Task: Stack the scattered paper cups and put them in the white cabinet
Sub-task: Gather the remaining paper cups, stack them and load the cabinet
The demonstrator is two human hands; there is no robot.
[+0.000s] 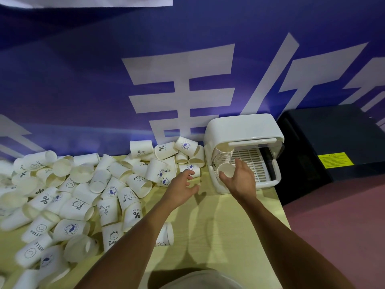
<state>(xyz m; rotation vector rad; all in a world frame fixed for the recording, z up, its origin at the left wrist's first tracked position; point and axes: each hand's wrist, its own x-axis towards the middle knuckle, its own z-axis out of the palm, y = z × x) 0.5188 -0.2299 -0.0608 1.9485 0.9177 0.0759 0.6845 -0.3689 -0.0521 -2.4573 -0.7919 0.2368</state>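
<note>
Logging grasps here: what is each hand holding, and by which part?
Right hand grips the cup stack at its open near end, in the white cabinet. Left hand holds nothing.

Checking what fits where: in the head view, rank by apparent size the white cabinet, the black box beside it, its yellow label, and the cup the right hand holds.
1. black box
2. white cabinet
3. yellow label and cup: these look about alike, so unranked.

Blue banner [83,80], black box [333,134]
</note>
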